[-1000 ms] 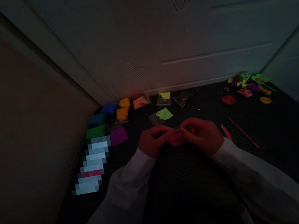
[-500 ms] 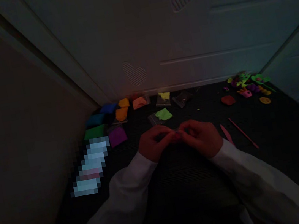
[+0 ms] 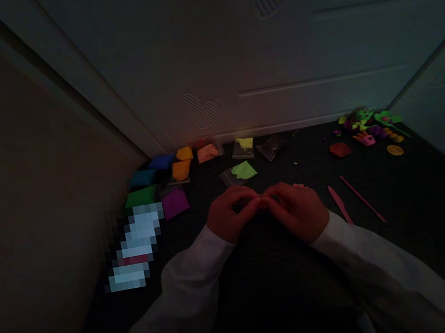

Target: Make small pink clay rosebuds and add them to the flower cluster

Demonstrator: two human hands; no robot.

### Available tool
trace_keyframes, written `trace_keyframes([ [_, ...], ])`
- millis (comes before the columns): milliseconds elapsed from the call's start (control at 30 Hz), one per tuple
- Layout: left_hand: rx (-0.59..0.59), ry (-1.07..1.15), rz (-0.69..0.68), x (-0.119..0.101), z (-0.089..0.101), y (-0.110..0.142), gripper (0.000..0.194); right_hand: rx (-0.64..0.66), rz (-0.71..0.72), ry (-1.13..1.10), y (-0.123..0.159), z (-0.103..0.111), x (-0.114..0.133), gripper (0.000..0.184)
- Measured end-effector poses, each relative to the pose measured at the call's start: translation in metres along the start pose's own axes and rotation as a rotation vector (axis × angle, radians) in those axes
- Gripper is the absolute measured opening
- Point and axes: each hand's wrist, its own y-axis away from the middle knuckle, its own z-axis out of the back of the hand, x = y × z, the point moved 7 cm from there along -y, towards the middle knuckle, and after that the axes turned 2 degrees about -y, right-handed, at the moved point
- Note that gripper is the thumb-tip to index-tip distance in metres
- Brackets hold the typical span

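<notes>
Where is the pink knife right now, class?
In the head view, the pink knife lies on the dark table toward the right, between the right hand and the thin pink stick.

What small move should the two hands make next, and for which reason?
Probably the left hand and right hand should ease slightly apart: their fingertips meet and hide whatever may be between them. A small pink piece shows just beyond the right hand; whether it is held, I cannot tell. The pink knife lies on the table, so using it seems less immediate.
</notes>
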Motion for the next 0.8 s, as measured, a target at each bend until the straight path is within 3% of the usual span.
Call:
trace_keyframes([
  [333, -0.043, 0.043, 0.026, 0.011, 0.007, -0.003, 0.012, -0.084, -0.051, -0.046, -0.001, 0.014, 0.0, 0.018],
  [800, -0.133, 0.198, 0.163, 0.035, 0.014, -0.008, 0.018, -0.102, -0.103, -0.138, -0.001, 0.016, -0.008, 0.019],
])
